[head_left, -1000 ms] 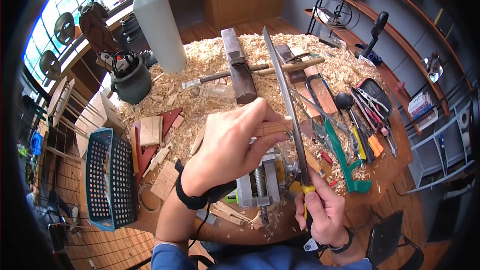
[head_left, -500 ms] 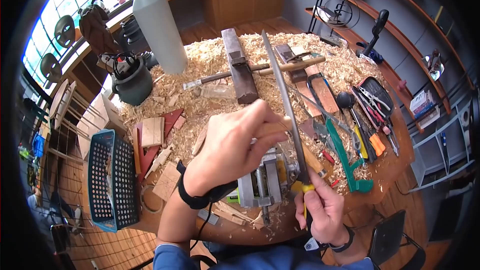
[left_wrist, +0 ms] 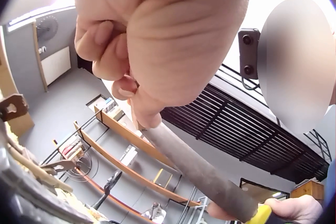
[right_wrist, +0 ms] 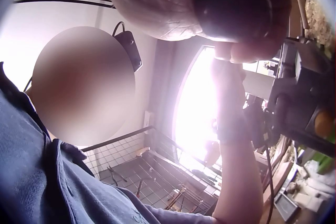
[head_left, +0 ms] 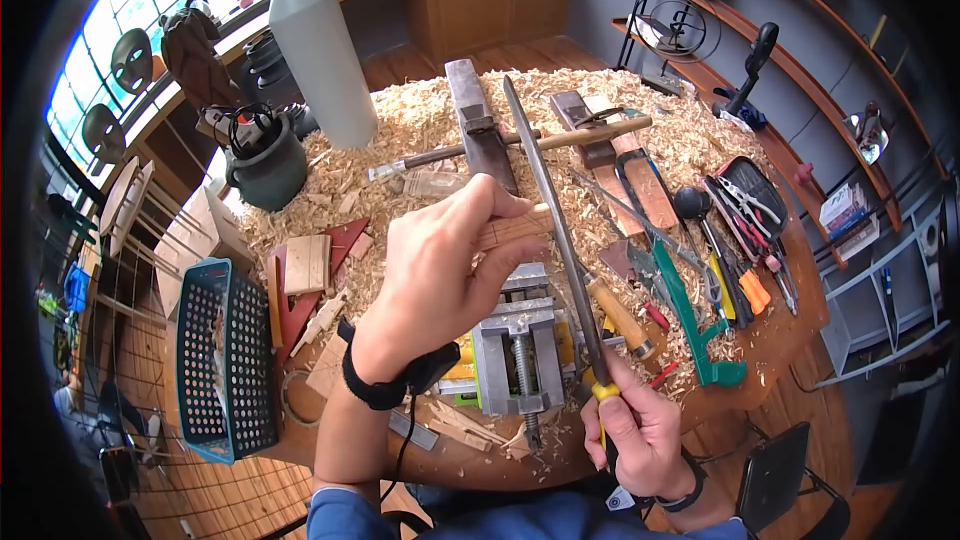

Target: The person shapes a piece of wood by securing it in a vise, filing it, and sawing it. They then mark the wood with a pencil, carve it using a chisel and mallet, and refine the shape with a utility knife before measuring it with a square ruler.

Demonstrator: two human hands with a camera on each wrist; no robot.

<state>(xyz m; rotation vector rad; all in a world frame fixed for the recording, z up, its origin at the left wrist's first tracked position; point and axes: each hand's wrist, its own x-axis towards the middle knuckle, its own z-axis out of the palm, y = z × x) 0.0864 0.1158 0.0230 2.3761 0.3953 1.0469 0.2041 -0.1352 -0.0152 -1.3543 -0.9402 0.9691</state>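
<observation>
My left hand (head_left: pixel 430 260) pinches a small piece of wood (head_left: pixel 512 230) above the bench vise, its fingers curled round it. A long steel file (head_left: pixel 545 180) with a yellow and black handle (head_left: pixel 604 402) lies along the end of that wood. My right hand (head_left: pixel 640 430) grips the file's handle near the bench's front edge. In the left wrist view the file's blade (left_wrist: pixel 194 174) runs from the left fingertips down to the handle. The right wrist view shows the dark butt of the handle (right_wrist: pixel 233 11) in the right palm.
Below the hands stands a metal vise (head_left: pixel 518 355). Wood shavings (head_left: pixel 400 105) cover much of the bench, with wooden planes (head_left: pixel 478 120), a hammer (head_left: pixel 590 132), a green saw (head_left: pixel 680 310) and pliers (head_left: pixel 748 202) on it. A perforated basket (head_left: pixel 225 370) is at the left.
Both hands have shifted a little left, the left one also slightly up and away from over the vise. The file's tip has swung left and its blade lies at more of a slant.
</observation>
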